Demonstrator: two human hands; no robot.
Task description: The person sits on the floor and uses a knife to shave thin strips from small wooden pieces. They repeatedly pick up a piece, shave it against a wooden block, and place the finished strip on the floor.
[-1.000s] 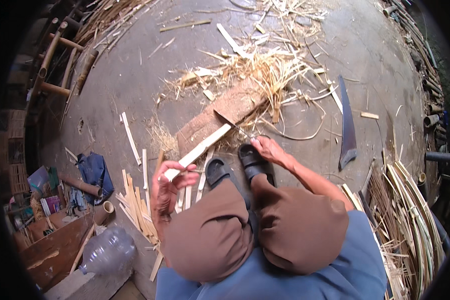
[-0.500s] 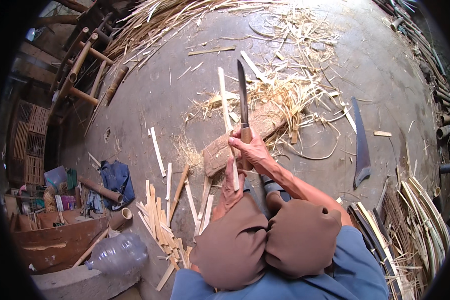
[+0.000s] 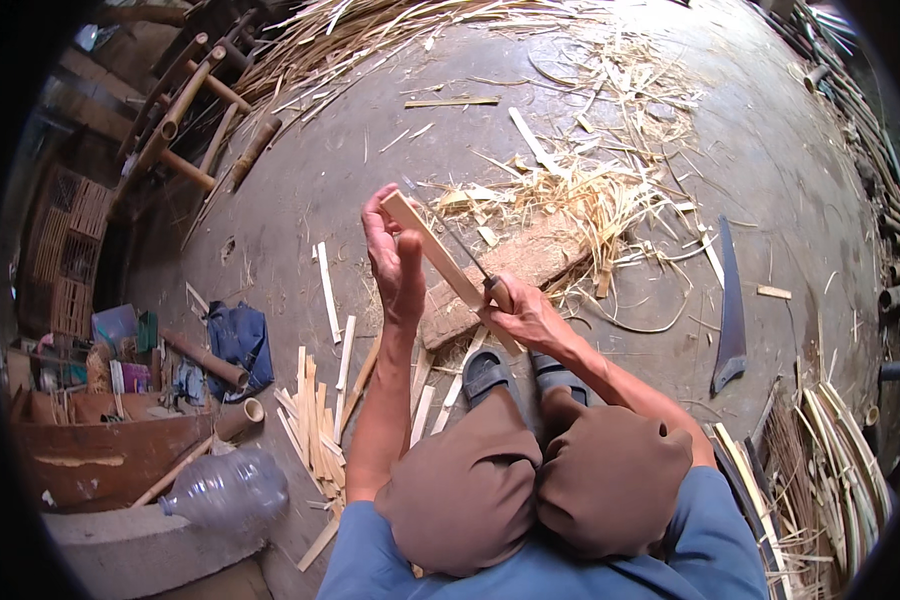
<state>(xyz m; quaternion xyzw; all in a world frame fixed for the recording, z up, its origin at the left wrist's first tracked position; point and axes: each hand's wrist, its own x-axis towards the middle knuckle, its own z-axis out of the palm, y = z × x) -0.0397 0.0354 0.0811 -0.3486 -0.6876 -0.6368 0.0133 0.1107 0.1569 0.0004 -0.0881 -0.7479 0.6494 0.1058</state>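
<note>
My left hand [image 3: 394, 260] grips the upper end of a pale bamboo slat [image 3: 440, 262] that slants down toward my right. My right hand [image 3: 525, 315] is closed on the handle of a thin knife [image 3: 457, 245]; its blade lies along the slat's edge. Both hands are raised above a flat wooden block [image 3: 530, 268] on the concrete floor, just beyond my sandalled feet [image 3: 515, 372]. My knees, in brown trousers, fill the lower middle of the view.
Cut bamboo slats [image 3: 310, 420] are piled left of my legs. Shavings [image 3: 590, 190] cover the floor beyond the block. A dark saw blade [image 3: 732, 310] lies at right, bamboo strips [image 3: 830, 450] at lower right. A plastic bottle [image 3: 225, 490] and blue cloth [image 3: 238, 340] sit at left.
The slat and knife, held upright half a second ago, now slant to the left. My left hand has moved up to the slat's top end; a second ago the slat was low near my feet.
</note>
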